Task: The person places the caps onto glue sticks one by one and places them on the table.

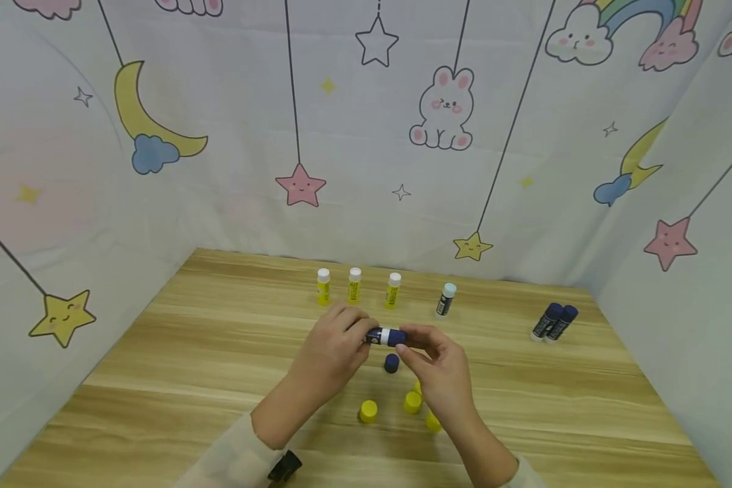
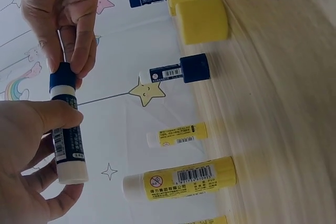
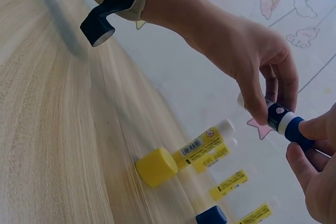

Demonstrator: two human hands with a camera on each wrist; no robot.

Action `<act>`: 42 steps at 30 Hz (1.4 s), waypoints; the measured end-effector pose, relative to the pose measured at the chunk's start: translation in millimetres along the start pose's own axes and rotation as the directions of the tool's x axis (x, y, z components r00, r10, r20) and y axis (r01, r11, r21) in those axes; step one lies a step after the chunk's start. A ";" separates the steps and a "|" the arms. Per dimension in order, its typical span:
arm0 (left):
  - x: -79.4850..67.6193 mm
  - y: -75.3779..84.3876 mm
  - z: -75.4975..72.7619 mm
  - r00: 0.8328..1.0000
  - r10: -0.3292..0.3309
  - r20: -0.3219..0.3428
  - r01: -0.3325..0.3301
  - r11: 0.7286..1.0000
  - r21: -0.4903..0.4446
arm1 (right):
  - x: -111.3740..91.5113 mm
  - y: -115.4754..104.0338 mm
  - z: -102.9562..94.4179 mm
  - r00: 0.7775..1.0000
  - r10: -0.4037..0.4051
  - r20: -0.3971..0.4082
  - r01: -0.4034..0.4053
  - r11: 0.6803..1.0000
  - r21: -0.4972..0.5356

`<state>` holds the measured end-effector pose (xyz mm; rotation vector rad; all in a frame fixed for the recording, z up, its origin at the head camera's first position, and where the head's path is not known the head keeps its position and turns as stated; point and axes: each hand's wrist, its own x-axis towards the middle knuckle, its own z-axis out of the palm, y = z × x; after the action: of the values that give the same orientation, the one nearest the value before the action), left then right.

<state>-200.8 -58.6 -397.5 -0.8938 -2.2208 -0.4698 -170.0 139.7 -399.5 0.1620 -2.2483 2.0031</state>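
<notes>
Over the middle of the table, a glue stick (image 1: 385, 336) with a dark blue label and a white band is held sideways between both hands. My left hand (image 1: 334, 346) grips its body, with thumb and fingers around the label in the left wrist view. Its dark blue cap (image 2: 62, 74) is pinched by the thumb and fingers of my right hand (image 1: 444, 366). The cap sits on the glue stick, right against the white band. Below the hands lie a loose blue cap (image 1: 392, 363) and several yellow caps (image 1: 369, 411), some partly hidden by my right hand.
Three yellow glue sticks (image 1: 354, 286) without coloured caps stand upright along the back, beside an uncapped blue-labelled glue stick (image 1: 446, 300). Two blue-capped glue sticks (image 1: 546, 322) stand together at the right. A printed curtain (image 1: 366, 135) encloses the wooden table (image 1: 189, 352).
</notes>
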 end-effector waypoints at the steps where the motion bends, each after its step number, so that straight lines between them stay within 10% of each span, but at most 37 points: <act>1: -0.5 -0.2 -0.3 1.000 0.000 -0.003 0.000 1.000 -0.008 | -0.1 -0.2 -0.7 1.000 0.001 0.000 -0.001 1.000 -0.001; 42: -0.9 4.4 -5.3 0.999 0.001 -0.034 -0.007 0.986 -0.164 | 0.8 -1.2 -5.7 1.000 0.017 -0.026 -0.019 0.997 -0.075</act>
<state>-194.7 -58.8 -394.2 -0.9674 -2.1733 -0.6689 -170.5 145.3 -397.5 0.1081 -2.3135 1.9142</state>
